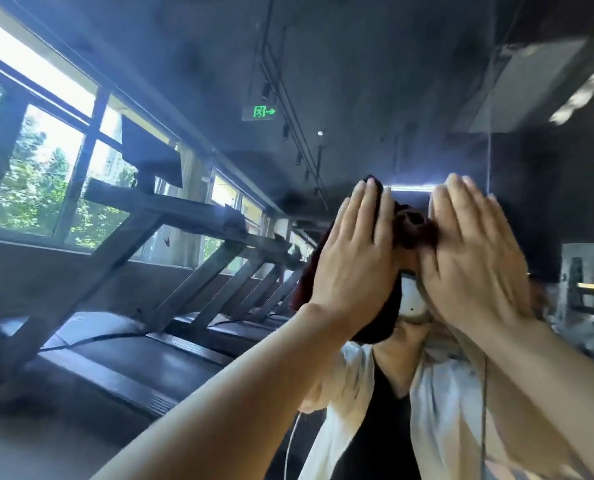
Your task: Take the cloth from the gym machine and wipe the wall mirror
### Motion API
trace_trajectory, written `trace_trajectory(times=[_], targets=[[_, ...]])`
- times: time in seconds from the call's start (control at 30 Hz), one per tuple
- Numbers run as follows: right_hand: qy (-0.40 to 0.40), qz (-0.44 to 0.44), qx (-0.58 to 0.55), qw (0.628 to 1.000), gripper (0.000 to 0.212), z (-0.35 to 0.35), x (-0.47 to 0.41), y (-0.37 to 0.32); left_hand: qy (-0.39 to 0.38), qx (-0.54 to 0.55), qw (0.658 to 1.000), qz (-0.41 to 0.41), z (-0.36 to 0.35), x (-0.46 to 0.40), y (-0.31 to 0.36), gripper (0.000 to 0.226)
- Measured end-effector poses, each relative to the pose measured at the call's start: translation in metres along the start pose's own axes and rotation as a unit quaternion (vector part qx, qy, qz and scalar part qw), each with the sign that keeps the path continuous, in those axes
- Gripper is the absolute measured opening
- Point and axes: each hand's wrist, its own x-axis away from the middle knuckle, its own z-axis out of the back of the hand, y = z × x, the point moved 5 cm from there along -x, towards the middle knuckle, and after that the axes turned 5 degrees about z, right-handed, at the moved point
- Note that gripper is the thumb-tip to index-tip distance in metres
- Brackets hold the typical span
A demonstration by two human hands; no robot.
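The wall mirror (358, 81) fills the view right in front of me. A dark red cloth (414, 230) is spread against the glass at head height. My left hand (354, 251) lies flat on the cloth's left part, fingers straight and pointing up. My right hand (475, 258) presses its right part the same way, slightly blurred. The cloth shows between the two hands, and a fold hangs out below my left hand (302, 289). The hands hide most of the cloth.
The mirror reflects a row of treadmills (191, 258) under large windows (46, 161) at left, a green exit sign (263, 111) on the dark ceiling, and a person in a white shirt (437, 403). A vertical mirror seam (489, 161) runs at right, with pale gym equipment (586, 292) reflected beyond.
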Motion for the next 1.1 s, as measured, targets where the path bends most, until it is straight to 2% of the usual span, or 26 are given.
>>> trace_trajectory(times=[0.07,0.1,0.2,0.27,0.33,0.4,0.47,0.5,0.53,0.6,0.67,0.73,0.83,0.97,1.1], targets=[[-0.006,0.006,0.02,1.0,0.064,-0.001,-0.002,0.002,-0.021,-0.004,0.999,-0.04,0.006,0.001,-0.029,0.058],[-0.006,0.013,0.032,0.999,0.065,-0.002,-0.003,0.001,-0.02,-0.005,1.0,-0.017,0.009,-0.001,-0.055,0.06],[-0.002,0.027,0.052,0.998,0.068,-0.007,-0.004,-0.011,0.008,0.0,0.989,0.147,0.018,-0.016,-0.117,0.069],[0.008,0.02,0.051,0.998,0.07,-0.014,-0.011,-0.021,0.019,0.001,0.981,0.192,0.015,-0.03,-0.101,0.073],[0.013,0.008,0.035,0.999,0.071,-0.02,-0.018,-0.029,0.011,-0.001,0.99,0.143,0.009,-0.038,-0.066,0.068],[0.015,0.016,0.023,1.0,0.071,-0.024,-0.021,-0.033,-0.018,0.002,0.999,0.039,0.006,-0.036,-0.044,0.061],[0.01,0.047,0.022,0.999,0.072,-0.021,-0.023,-0.028,-0.05,0.02,0.998,-0.03,0.013,-0.033,-0.055,0.06],[0.004,0.055,0.027,0.998,0.073,-0.018,-0.024,-0.021,-0.049,0.021,0.998,-0.033,0.016,-0.032,-0.071,0.06],[-0.003,0.05,0.036,0.998,0.075,-0.015,-0.026,-0.011,-0.032,0.013,0.999,-0.003,0.021,-0.03,-0.092,0.06],[-0.01,0.013,0.051,0.999,0.079,-0.01,-0.029,0.008,0.017,-0.021,0.991,0.129,0.037,-0.026,-0.14,0.059],[-0.006,-0.016,0.058,0.998,0.078,-0.01,-0.03,0.013,0.007,-0.034,0.954,0.297,0.045,-0.023,-0.176,0.054],[0.005,-0.021,0.056,0.998,0.074,-0.011,-0.029,0.007,-0.001,-0.014,0.93,0.368,0.043,-0.033,-0.183,0.046],[0.006,-0.02,0.058,0.998,0.073,-0.012,-0.029,0.002,0.026,0.007,0.946,0.324,0.032,-0.064,-0.153,0.05],[0.027,-0.017,0.038,0.999,0.07,-0.01,-0.028,0.0,0.017,0.017,0.977,0.21,0.011,-0.105,-0.076,0.054],[0.064,0.004,-0.074,0.995,0.051,0.002,-0.016,0.006,0.002,0.018,0.996,0.085,-0.014,-0.123,0.007,0.054]])
